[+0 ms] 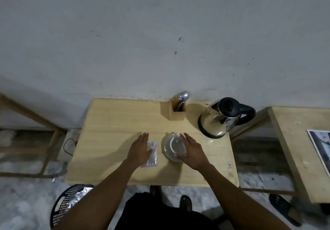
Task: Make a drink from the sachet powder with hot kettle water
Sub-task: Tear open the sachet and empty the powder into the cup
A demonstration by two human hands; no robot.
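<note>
A silvery sachet (151,155) lies flat on the small wooden table (110,122). My left hand (139,148) rests over its left side with fingers spread, palm down. To its right stands a clear glass (172,147); my right hand (192,152) lies against the glass's right side, fingers extended along it. A steel kettle (220,118) with a black lid and handle stands at the back right of the table. A spoon (182,97) stands in a wooden holder (176,112) at the back edge.
The wall runs right behind the table. A second wooden table (300,146) stands to the right, a wooden frame (48,137) to the left. A black perforated basket (66,204) with foil in it sits on the floor at the lower left. Sandals lie on the floor.
</note>
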